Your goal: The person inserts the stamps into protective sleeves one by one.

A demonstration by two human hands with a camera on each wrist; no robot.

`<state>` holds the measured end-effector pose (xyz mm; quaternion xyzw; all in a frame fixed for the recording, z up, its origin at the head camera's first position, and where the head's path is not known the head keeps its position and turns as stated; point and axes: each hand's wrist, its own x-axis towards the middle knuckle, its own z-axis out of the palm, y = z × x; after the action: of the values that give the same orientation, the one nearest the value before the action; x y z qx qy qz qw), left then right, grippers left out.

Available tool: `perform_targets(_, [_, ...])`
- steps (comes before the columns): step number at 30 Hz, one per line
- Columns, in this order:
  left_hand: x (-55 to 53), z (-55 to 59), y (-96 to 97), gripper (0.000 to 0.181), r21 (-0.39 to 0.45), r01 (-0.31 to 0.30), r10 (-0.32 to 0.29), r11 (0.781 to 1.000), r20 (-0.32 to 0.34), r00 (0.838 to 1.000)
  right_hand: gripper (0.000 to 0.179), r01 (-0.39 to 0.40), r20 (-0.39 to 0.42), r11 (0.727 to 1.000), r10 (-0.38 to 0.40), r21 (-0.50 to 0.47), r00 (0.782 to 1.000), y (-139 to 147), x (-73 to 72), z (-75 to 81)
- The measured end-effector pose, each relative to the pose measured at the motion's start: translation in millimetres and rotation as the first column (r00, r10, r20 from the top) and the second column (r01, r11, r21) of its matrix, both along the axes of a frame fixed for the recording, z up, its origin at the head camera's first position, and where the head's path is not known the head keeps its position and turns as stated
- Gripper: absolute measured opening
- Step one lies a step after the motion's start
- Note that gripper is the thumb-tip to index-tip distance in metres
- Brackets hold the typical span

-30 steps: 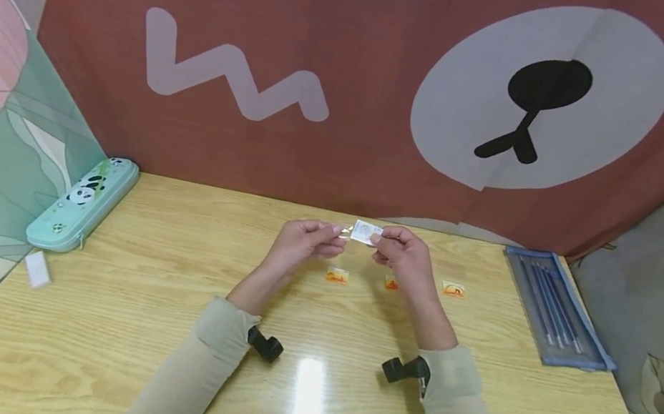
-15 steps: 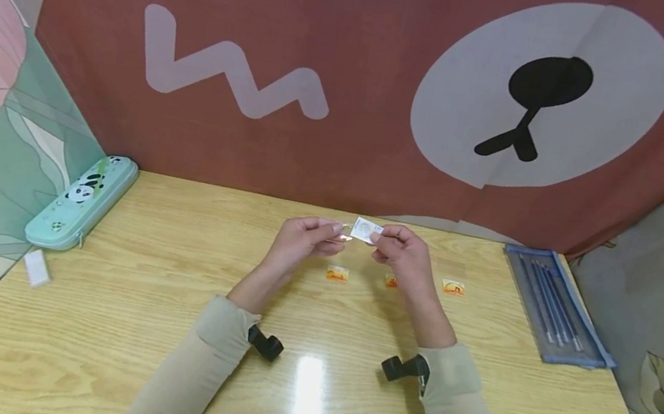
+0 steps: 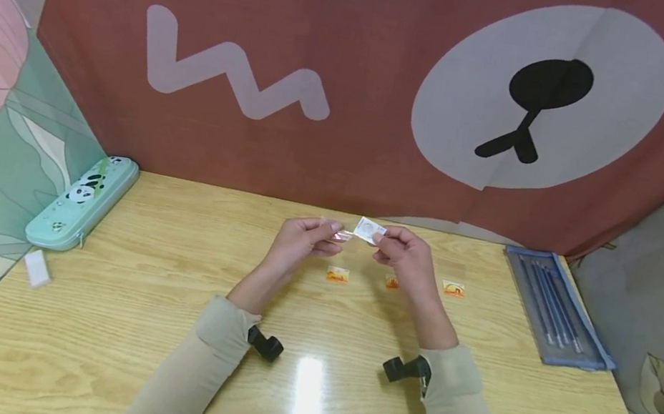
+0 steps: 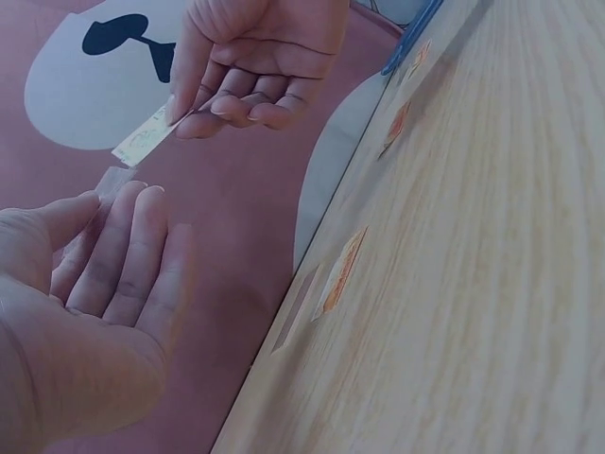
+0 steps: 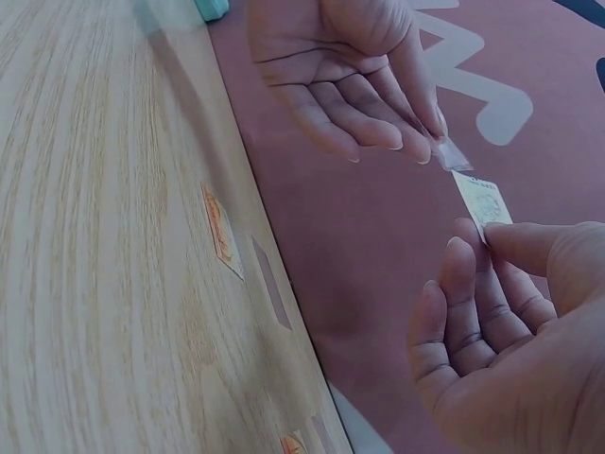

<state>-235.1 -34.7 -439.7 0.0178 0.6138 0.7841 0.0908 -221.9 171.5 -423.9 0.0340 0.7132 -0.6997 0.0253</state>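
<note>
Reaching forward, both arms (image 3: 196,366) lean in toward each other, and from my spot far away I see the left hand (image 3: 301,238) and right hand (image 3: 407,255) nearly meet, up above the back of the table (image 3: 155,338). The right one pinches a small white card (image 3: 369,230) between thumb and finger, with the other fingers curled below. The left one pinches a bit of clear plastic (image 5: 453,155), its other fingers bent a little. The card's corner is just beside the plastic; I can't tell if they touch. Three little orange cards (image 3: 337,274) lie in a row on the table, the middle one partly hidden. I see a panda pencil case (image 3: 81,203) far left and a blue see-through pouch (image 3: 559,312) far right.
</note>
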Motion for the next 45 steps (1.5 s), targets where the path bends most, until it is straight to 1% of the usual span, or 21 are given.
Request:
perform_targets(1, [0.4,0.5,0.0,0.030,0.011,0.001,-0.001,1.000,0.002,1.000,0.019,0.003,0.002,1.000,-0.003,0.002,1.000,0.1,0.2,-0.1])
perform_targets(5, [1.5,1.9,-0.1,0.032,0.014,0.008,-0.008,1.000,0.011,1.000,0.019,0.002,0.008,1.000,-0.002,0.004,1.000,0.1,0.6,0.1])
perform_targets(8, [1.5,2.2,-0.4,0.030,0.016,0.005,-0.005,1.000,0.015,1.000,0.019,-0.004,0.011,1.000,0.004,0.004,1.000,-0.4,0.1,-0.6])
perform_targets(14, [2.3,3.7,-0.9,0.030,0.014,0.000,0.000,1.000,0.007,1.000,0.020,-0.017,0.012,1.000,0.017,0.012,1.000,-0.7,-0.1,-0.9])
perform_targets(23, [3.2,5.0,-1.5,0.031,-0.015,-0.022,0.022,1.000,-0.004,1.000,0.021,-0.042,0.016,0.997,0.041,0.067,0.999,-2.8,2.3,0.6])
perform_targets(31, [3.3,5.4,-0.7,0.030,-0.008,-0.036,0.036,0.999,0.006,0.999,0.022,-0.043,0.016,0.996,0.042,0.073,0.999,-1.8,2.0,0.2])
perform_targets(39, [2.3,3.8,0.0,0.031,-0.001,-0.036,0.036,0.999,0.000,0.999,0.022,-0.019,0.009,0.998,0.019,0.064,1.000,-0.4,0.4,0.7])
perform_targets(45, [2.1,3.3,0.5,0.032,-0.005,-0.038,0.038,0.999,0.015,0.999,0.024,0.032,-0.004,0.998,-0.032,0.047,0.999,-0.7,1.0,3.2])
